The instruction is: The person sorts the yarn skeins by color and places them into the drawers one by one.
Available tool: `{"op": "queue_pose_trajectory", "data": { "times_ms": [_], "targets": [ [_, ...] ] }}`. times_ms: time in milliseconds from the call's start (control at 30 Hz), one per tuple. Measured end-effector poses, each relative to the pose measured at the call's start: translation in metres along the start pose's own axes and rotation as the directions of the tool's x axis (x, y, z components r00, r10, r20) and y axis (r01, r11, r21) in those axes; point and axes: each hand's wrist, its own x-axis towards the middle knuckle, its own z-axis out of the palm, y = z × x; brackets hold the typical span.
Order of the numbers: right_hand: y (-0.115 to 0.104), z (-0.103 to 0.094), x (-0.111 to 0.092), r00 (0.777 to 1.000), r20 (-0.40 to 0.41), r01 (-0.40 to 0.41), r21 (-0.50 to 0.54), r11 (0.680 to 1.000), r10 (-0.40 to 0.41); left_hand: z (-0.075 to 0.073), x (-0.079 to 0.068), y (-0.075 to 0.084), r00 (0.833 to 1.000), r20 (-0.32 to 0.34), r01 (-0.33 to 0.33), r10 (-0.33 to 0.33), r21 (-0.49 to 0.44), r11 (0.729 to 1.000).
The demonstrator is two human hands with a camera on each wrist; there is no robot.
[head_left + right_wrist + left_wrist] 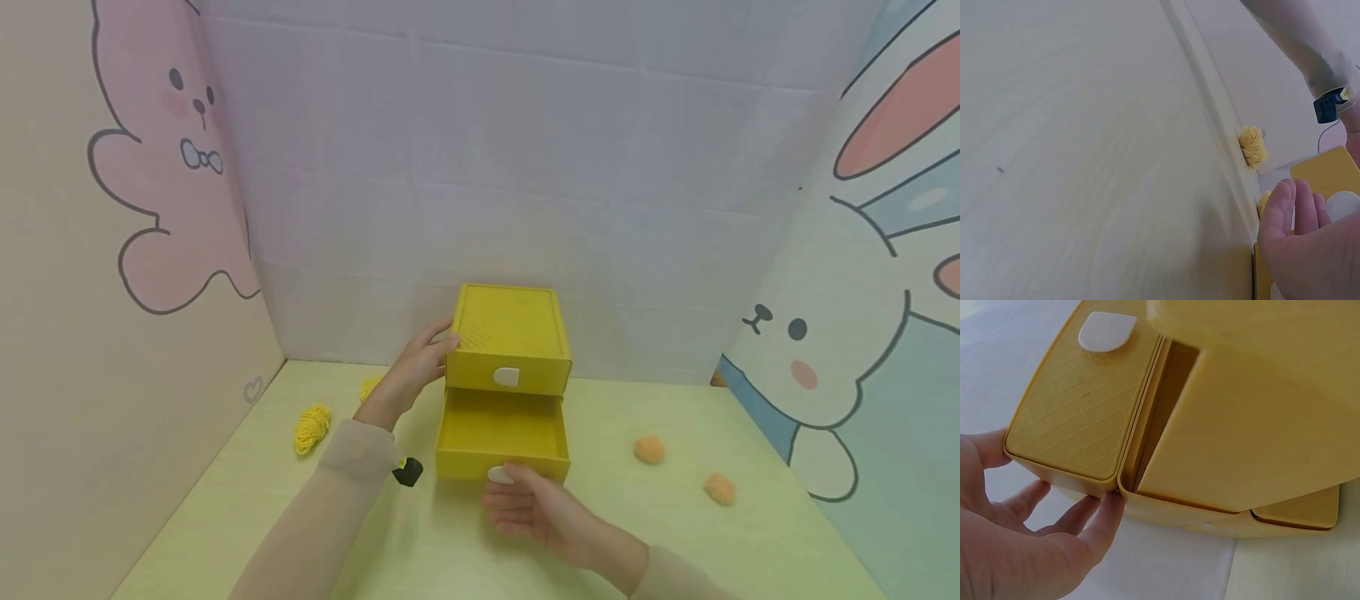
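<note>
A yellow drawer cabinet stands against the back wall, its top drawer closed. Below that, a drawer is pulled out with nothing visible inside. My left hand rests on the cabinet's left side. In the left wrist view its spread fingers touch the side wall, near the seam under the top drawer. My right hand is in front of the pulled-out drawer, beside its white tab. The right fingers look nearly straight, with the drawer front partly hidden behind them.
On the left lie two yellow yarn bundles, one partly behind my left arm. Two small orange fluffy pieces are on the table to the right. A small black device sits at my left wrist. Printed walls enclose the table.
</note>
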Motion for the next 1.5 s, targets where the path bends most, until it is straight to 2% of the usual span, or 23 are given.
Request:
{"op": "queue_pose_trajectory", "data": {
  "times_ms": [200,433,500,700,933,1033,1233,1333,1500],
  "targets": [
    [0.002,0.002,-0.002,1.000,0.001,-0.007,-0.002,1.000,0.007,0.003,-0.013,0.011,1.000,0.005,-0.003,0.003,0.012,1.000],
    [0.002,-0.001,-0.005,0.999,0.033,-0.015,-0.029,0.999,0.016,-0.001,0.007,-0.011,1.000,-0.015,-0.026,0.026,0.005,1.000],
    [0.003,-0.004,-0.007,0.998,0.053,-0.021,-0.042,0.999,0.023,0.000,0.008,-0.012,0.999,-0.029,-0.032,0.032,0.004,0.999],
    [0.000,-0.024,-0.022,0.992,0.118,-0.035,-0.096,0.995,0.046,0.002,0.008,-0.012,0.998,-0.045,-0.037,0.037,0.005,0.999],
    [-0.021,-0.056,-0.049,0.978,0.187,-0.045,-0.223,0.974,0.088,0.002,0.009,-0.010,0.999,-0.048,-0.026,0.027,0.010,1.000],
    [-0.031,-0.073,-0.059,0.979,0.185,-0.023,-0.312,0.950,0.085,0.001,0.009,-0.010,0.998,-0.056,-0.018,0.020,0.019,1.000],
    [-0.053,-0.111,-0.074,0.982,0.174,0.029,-0.503,0.864,0.069,0.001,0.010,-0.010,0.998,-0.058,-0.007,0.008,0.023,1.000],
    [-0.065,-0.130,-0.079,0.982,0.184,0.061,-0.559,0.827,0.052,0.002,0.010,-0.010,0.998,-0.057,-0.008,0.009,0.024,1.000],
    [-0.082,-0.150,-0.080,0.995,0.098,0.075,-0.674,0.735,-0.011,0.003,0.010,-0.009,0.998,-0.064,-0.010,0.011,0.022,1.000]
  ]
}}
